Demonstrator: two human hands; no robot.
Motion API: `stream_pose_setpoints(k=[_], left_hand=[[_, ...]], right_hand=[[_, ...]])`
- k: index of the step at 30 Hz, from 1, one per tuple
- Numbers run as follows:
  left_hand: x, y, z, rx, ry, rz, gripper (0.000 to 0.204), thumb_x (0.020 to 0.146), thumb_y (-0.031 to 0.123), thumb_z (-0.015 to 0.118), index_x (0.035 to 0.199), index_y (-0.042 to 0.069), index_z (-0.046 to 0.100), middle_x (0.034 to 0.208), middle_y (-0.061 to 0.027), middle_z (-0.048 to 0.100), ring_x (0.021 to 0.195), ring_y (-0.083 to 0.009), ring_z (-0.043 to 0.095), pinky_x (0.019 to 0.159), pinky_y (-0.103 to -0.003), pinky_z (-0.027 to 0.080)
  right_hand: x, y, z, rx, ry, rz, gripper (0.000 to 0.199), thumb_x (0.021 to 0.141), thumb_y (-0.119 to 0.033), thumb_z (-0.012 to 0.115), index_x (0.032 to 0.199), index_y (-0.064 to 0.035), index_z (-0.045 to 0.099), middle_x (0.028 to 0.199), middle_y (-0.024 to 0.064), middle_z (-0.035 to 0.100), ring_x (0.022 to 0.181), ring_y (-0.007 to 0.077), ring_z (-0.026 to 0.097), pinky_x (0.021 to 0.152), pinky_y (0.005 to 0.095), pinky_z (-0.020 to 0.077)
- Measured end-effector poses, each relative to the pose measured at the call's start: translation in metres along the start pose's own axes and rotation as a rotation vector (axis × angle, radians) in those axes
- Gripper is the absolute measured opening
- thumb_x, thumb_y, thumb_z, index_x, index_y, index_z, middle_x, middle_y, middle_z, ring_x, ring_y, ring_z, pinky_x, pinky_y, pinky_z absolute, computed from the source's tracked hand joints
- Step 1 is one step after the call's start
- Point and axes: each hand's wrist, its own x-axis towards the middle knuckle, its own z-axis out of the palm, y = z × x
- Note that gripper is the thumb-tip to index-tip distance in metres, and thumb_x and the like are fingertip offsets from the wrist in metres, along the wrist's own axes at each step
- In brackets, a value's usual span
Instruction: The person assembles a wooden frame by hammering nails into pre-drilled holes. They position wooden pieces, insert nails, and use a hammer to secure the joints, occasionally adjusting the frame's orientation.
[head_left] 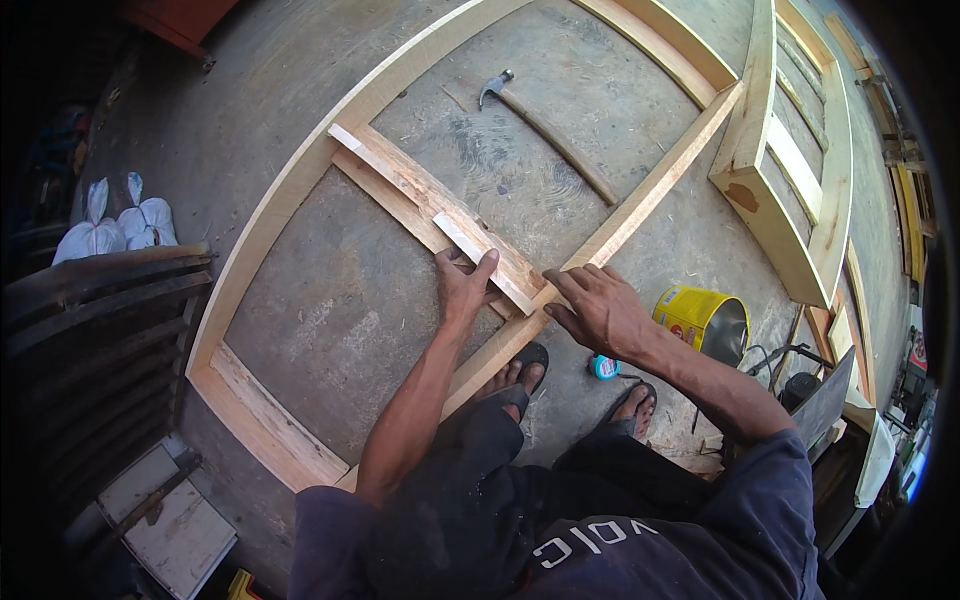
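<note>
A wooden frame (pixel 262 232) lies on the floor before me, with a crosspiece (pixel 400 178) running from its far left rail to the near rail (pixel 655 190). A short pale strip of wood (pixel 484 264) rests along the crosspiece. My left hand (pixel 463 288) is closed around the side of the crosspiece near its close end, thumb by the strip. My right hand (pixel 603 312) curls over the near rail beside the joint, thumb on the near side. Whether it pinches anything small is hidden. Inside the frame lies a claw hammer (pixel 550 138), out of both hands.
A yellow tin (pixel 690 312) lies tipped right of my right arm, with a blue tape measure (pixel 604 367) by my feet. Another wooden frame (pixel 755 190) stands at the right. White tied sacks (pixel 92 238) sit far left, behind dark slatted boards (pixel 110 290).
</note>
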Motion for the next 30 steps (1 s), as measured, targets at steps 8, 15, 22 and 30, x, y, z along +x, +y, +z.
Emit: stream_pose_setpoints(k=[8,15,22,30], left_hand=[[-0.007,0.011,-0.007,0.144,0.058,-0.03,0.061,0.106,0.035,0.056,0.143,-0.001,0.023,0.118,-0.0202,0.052,0.09,-0.0247,0.067,0.076,-0.039,0.065],[-0.016,0.009,-0.025,0.284,0.149,0.133,0.046,0.106,0.024,0.055,0.138,0.0,0.034,0.111,-0.0157,0.053,0.078,-0.0173,0.063,0.066,-0.033,0.059],[-0.018,-0.011,-0.025,0.328,0.151,0.179,0.038,0.101,0.017,0.059,0.131,-0.002,0.045,0.109,-0.0142,0.058,0.077,-0.0178,0.064,0.062,-0.032,0.055],[-0.011,-0.008,-0.027,0.442,0.076,0.334,0.03,0.102,0.017,0.059,0.124,-0.003,0.053,0.107,-0.0123,0.06,0.082,-0.0151,0.063,0.069,-0.031,0.057]], right_hand=[[-0.199,0.142,-0.088,-0.528,-0.512,0.77,0.017,0.091,-0.009,0.057,0.097,0.0019,0.068,0.081,0.0282,0.07,0.076,0.0447,0.071,0.068,0.0522,0.0565],[-0.29,0.243,0.058,-0.524,-0.588,0.698,0.021,0.089,-0.015,0.059,0.094,0.0023,0.07,0.094,0.0254,0.072,0.084,0.0386,0.074,0.075,0.0444,0.0599],[-0.279,0.22,0.074,-0.335,-0.362,0.707,0.023,0.081,-0.022,0.071,0.09,-0.0006,0.071,0.088,0.027,0.071,0.081,0.0417,0.074,0.07,0.0456,0.0592],[-0.255,0.19,-0.016,0.202,-0.477,1.006,0.021,0.077,-0.02,0.076,0.092,-0.0054,0.079,0.085,0.0205,0.076,0.079,0.0355,0.076,0.069,0.0442,0.0611]])
